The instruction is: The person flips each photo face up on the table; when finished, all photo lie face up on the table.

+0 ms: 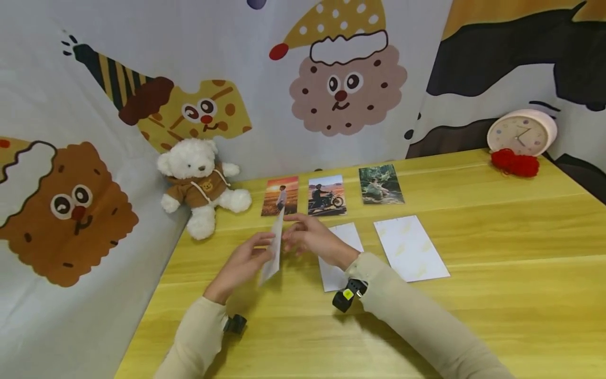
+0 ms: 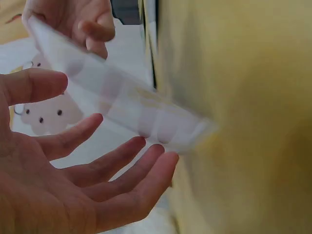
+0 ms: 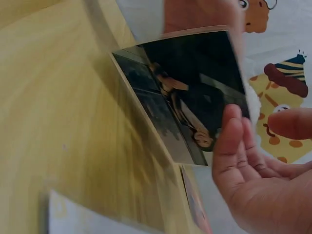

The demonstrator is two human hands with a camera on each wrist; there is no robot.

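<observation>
A photo card point(image 1: 273, 255) stands tilted on edge between the two hands, over the left part of the table. Its white back point(image 2: 126, 100) faces the left hand point(image 1: 240, 267), whose spread fingertips reach its lower edge while the thumb stays apart. On the other side, the picture point(image 3: 180, 97) shows a person against a dark background. Fingers of the right hand point(image 1: 318, 239) touch this side near one edge, with the thumb away from it. Partly under the right forearm lies a white card point(image 1: 331, 275); another white card point(image 1: 412, 251) with faint yellow marks is farther right.
Along the back lie a sunset photo point(image 1: 272, 195), a motorcycle photo point(image 1: 333, 197) and a forest photo point(image 1: 380, 184). A white teddy bear point(image 1: 201, 192) sits at the left by the curtain. A round clock point(image 1: 521, 131) and red yarn point(image 1: 515, 163) stand back right.
</observation>
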